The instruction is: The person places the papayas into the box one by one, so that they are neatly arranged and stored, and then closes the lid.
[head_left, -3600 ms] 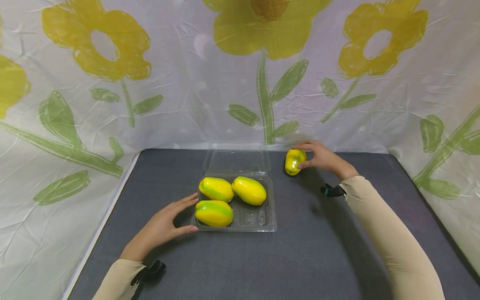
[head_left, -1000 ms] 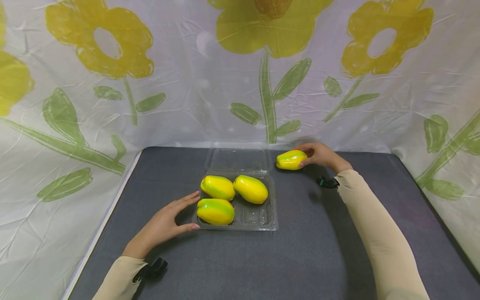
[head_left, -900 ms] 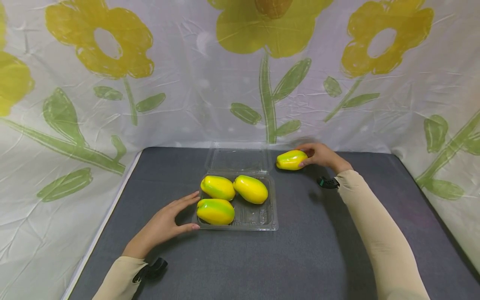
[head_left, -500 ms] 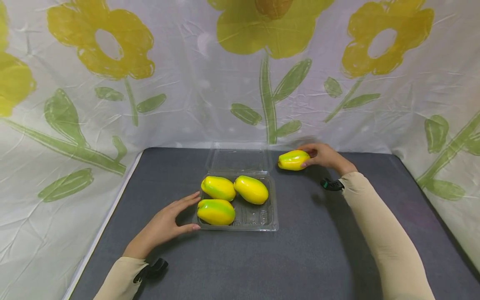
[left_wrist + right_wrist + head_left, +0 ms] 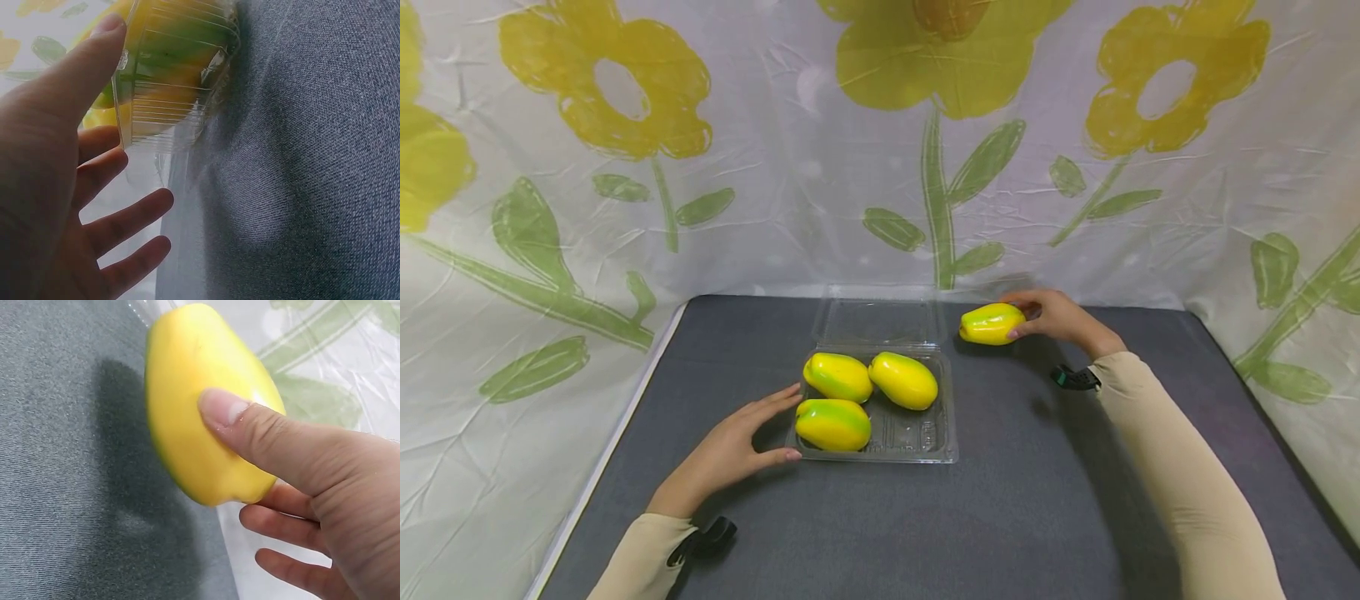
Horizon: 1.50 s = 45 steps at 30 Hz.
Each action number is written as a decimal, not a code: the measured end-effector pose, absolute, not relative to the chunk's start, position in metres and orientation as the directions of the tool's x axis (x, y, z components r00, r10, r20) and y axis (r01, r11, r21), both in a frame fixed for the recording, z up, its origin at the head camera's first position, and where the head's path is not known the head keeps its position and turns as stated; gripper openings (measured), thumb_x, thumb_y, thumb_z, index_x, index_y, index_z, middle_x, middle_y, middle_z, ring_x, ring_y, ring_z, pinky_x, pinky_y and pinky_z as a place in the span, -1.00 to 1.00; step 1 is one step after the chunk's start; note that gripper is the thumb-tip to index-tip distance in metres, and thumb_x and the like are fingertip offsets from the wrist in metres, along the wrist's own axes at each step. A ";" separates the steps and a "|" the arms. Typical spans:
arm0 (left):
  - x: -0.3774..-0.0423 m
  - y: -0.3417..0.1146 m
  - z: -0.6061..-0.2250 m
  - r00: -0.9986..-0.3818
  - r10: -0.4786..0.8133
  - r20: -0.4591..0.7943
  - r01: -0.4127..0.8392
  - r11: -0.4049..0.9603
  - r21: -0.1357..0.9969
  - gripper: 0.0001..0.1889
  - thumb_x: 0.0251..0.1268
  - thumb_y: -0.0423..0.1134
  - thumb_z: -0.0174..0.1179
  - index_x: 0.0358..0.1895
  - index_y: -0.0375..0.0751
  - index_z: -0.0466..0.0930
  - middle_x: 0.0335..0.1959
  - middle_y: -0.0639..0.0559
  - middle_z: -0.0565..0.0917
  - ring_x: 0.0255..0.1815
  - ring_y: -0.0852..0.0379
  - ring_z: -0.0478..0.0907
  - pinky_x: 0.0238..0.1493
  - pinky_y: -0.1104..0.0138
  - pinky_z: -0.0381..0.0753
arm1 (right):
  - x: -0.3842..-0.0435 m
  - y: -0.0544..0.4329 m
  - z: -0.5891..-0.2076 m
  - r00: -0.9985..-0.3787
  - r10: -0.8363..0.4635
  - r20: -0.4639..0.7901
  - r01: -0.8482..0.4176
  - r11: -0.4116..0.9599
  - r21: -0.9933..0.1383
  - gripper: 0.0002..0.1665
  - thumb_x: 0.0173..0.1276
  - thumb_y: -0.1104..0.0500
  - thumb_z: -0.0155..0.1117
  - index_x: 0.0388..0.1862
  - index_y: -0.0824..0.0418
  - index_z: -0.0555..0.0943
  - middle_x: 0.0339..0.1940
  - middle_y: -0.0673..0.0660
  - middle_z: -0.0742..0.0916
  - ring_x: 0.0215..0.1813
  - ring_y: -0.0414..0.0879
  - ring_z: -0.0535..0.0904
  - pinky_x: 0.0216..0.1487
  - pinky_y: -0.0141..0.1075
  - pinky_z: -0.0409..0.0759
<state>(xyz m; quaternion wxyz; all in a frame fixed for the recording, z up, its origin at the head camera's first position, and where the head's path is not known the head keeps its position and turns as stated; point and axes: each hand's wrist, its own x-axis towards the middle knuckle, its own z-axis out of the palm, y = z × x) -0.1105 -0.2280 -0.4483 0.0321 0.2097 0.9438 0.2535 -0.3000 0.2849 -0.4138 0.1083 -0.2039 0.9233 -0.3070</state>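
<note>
Fruit [image 5: 992, 324] pinched by right hand [image 5: 1062, 320], right of tray [image 5: 904, 435]. Three others [image 5: 904, 381] held in tray; embossed marks [image 5: 928, 435] too small to be read. Left hand [image 5: 730, 448] spread at tray's left edge.

Table [image 5: 1015, 525] was dark grey, surface fine-woven, far corners rounded; pale strip [image 5: 617, 433] ran down left edge. Clear plastic container [image 5: 902, 433] lay directly on it, left of middle, lid [image 5: 880, 321] folded open toward far edge. Farther right, yellow-green fruit [image 5: 991, 324] in right hand [image 5: 1062, 318]; couldn't tell from where I stood whether it touched table.
</note>
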 end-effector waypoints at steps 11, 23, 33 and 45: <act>-0.110 -0.229 -0.449 -0.910 0.411 0.047 0.380 0.783 0.492 -0.10 0.05 0.18 0.43 0.50 0.12 0.27 0.57 0.13 0.26 0.50 -0.18 0.31 0.36 -0.24 0.38 | -0.286 0.282 -0.404 -0.893 -0.443 -0.080 -0.317 0.746 -0.585 -0.14 0.14 -0.01 0.54 0.40 0.19 0.46 0.26 0.32 0.64 0.20 0.21 0.59 0.22 0.12 0.57; -0.109 -0.229 -0.448 -0.910 0.413 0.033 0.374 0.785 0.494 -0.10 0.07 0.24 0.39 0.51 0.14 0.25 0.57 0.13 0.25 0.51 -0.18 0.31 0.37 -0.23 0.38 | -0.274 0.282 -0.403 -0.884 -0.465 -0.043 -0.359 0.736 -0.573 -0.16 0.12 -0.05 0.54 0.37 0.14 0.50 0.25 0.22 0.66 0.10 0.07 0.58 0.16 0.03 0.59; -0.109 -0.229 -0.448 -0.913 0.408 0.031 0.367 0.783 0.503 -0.10 0.06 0.20 0.41 0.51 0.14 0.26 0.57 0.14 0.25 0.50 -0.19 0.31 0.36 -0.25 0.38 | -0.263 0.278 -0.396 -0.883 -0.469 -0.029 -0.371 0.734 -0.569 -0.18 0.11 -0.03 0.55 0.37 0.09 0.51 0.27 0.17 0.65 0.07 0.03 0.56 0.20 0.04 0.56; -0.111 -0.230 -0.451 -0.910 0.414 0.039 0.376 0.779 0.501 -0.10 0.06 0.21 0.41 0.51 0.15 0.25 0.57 0.14 0.25 0.51 -0.17 0.31 0.37 -0.23 0.38 | -0.250 0.267 -0.389 -0.864 -0.504 0.001 -0.414 0.708 -0.573 -0.17 0.08 -0.05 0.56 0.37 0.02 0.51 0.24 0.12 0.67 0.08 0.00 0.58 0.22 0.10 0.55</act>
